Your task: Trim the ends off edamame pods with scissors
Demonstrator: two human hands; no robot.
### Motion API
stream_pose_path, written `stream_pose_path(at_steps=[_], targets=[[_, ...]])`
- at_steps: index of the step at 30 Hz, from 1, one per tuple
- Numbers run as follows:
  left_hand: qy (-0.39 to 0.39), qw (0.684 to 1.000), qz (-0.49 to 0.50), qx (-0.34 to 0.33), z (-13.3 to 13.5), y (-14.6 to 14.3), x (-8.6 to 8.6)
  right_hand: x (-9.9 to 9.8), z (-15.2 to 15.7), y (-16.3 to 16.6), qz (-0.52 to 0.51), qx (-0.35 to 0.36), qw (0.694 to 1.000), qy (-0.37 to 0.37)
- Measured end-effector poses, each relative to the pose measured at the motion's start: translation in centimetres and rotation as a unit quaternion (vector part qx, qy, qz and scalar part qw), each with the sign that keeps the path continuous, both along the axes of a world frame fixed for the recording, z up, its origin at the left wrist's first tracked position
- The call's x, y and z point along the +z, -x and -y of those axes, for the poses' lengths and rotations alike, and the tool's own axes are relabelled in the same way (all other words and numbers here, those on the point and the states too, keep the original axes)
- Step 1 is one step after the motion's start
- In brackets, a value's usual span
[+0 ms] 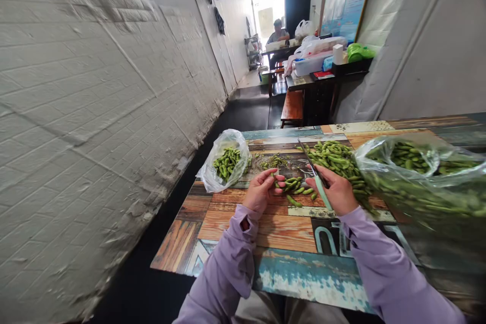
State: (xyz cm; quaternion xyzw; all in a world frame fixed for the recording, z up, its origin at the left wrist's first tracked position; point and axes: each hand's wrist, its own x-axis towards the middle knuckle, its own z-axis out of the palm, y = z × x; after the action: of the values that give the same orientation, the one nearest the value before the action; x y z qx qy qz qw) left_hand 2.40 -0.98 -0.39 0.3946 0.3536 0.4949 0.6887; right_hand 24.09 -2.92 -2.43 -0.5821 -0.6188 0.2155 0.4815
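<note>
My left hand [261,190] is closed in a pinch on a green edamame pod, most of it hidden by the fingers. In my right hand [337,190] is a pair of scissors with mint-green handles [323,193]. Their dark blades [307,156] point up and away to the left. Between and below the hands lie several loose edamame pods [295,201]. Just beyond my right hand spreads a heap of edamame [334,154]. A small scatter of green trimmings [275,161] lies past my left fingertips.
A clear plastic bag [207,174] with pods stands at the table's left edge. A large clear bag [383,177] of edamame fills the right side. The patterned table [235,225] runs beneath. Farther back are a bench [292,106], a loaded table and a seated person [278,33].
</note>
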Motion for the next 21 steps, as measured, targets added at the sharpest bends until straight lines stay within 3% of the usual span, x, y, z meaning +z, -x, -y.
stream_pose_path(at_steps=[6, 11, 21], targets=[[0.026, 0.999, 0.024, -0.031, 0.2, 0.3, 0.5, -0.9, 0.1, 0.1, 0.015, 0.019, 0.999, 0.022], [0.005, 0.999, 0.014, -0.046, 0.4, 0.4, 0.7, -1.2, 0.2, 0.1, 0.038, 0.02, 0.999, 0.017], [-0.072, 0.996, -0.056, 0.022, 0.4, 0.4, 1.2, -0.2, 0.8, 1.3, 0.113, 0.085, 0.988, -0.066]])
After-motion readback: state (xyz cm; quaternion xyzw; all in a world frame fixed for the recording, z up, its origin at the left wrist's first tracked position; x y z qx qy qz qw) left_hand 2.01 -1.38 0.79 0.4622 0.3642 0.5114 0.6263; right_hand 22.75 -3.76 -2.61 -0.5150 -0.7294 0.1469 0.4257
